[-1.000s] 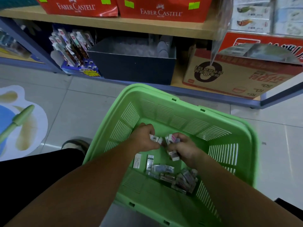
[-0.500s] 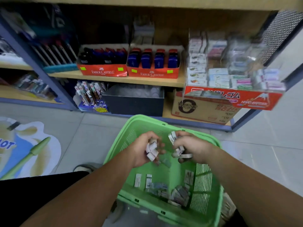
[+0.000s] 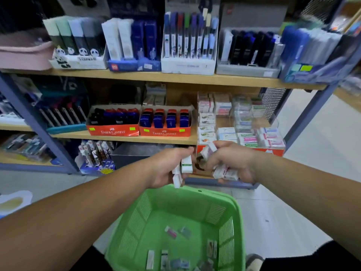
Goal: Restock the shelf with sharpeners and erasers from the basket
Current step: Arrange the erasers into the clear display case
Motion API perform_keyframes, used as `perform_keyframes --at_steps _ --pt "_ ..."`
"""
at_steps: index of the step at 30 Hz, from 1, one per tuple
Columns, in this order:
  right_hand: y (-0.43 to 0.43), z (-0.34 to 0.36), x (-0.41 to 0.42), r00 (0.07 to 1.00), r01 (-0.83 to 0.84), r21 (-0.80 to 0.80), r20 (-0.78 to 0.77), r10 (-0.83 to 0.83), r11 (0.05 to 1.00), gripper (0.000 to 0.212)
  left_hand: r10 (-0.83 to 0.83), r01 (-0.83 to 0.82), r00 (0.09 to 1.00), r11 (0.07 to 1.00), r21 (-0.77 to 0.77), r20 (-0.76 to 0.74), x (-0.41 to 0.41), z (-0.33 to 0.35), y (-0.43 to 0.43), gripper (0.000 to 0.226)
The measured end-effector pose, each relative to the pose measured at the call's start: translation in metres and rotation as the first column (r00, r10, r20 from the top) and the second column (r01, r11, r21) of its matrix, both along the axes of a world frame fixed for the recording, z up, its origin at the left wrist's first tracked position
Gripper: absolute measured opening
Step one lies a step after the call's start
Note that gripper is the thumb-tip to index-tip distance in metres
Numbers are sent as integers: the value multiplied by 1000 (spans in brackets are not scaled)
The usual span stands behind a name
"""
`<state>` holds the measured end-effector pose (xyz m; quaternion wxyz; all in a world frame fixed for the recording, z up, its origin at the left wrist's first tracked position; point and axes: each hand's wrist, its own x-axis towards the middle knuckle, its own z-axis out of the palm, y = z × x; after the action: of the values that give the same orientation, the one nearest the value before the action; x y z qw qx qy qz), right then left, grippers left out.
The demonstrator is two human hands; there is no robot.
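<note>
At centre frame, just above the far rim of the basket (image 3: 195, 193) and in front of the shelf (image 3: 125, 139), both hands are closed round small boxed erasers (image 3: 186, 163). On the left, the left hand (image 3: 166, 169) curls its fingers round three of them: one with a green stripe stands upright at the knuckles, and two white ones poke out below the fist. On the right, the right hand (image 3: 234, 163) clutches a bigger bunch. Two boxes stick up by the thumb and at least two more jut out under the palm; the fingers hide the full count.

At lower centre, the green basket holds loose packs, about eight as far as the blur allows. Two lie near its middle, one of them pink, one lies by the right wall, and the others lie along the near edge.

On the middle board stand two red trays (image 3: 165, 132) of blue-and-red sharpeners (image 3: 172, 120), side by side; the right tray shows four rows. Right of them sit eraser stacks (image 3: 242, 122). Across the upper board stand five pen boxes (image 3: 188, 67).
</note>
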<state>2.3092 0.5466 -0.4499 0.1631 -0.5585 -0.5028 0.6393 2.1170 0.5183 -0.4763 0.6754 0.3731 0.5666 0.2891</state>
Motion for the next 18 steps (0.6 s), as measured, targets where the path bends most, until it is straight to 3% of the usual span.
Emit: perform_keyframes --at_steps 7,12,15,18 --pt "34 -14 16 985 108 -22 -132 -110 994 43 -6 1 997 997 73 78 8 7 42 13" --pt "45 -25 27 972 176 -52 -151 -182 983 32 63 -69 996 991 117 59 17 -8 73 10" --pt "49 -25 33 962 198 -88 -175 -210 976 49 71 -85 993 983 160 95 22 -9 83 9" --pt "50 -22 37 959 197 -83 -191 -209 977 34 73 -91 993 975 203 96 24 -11 86 10"
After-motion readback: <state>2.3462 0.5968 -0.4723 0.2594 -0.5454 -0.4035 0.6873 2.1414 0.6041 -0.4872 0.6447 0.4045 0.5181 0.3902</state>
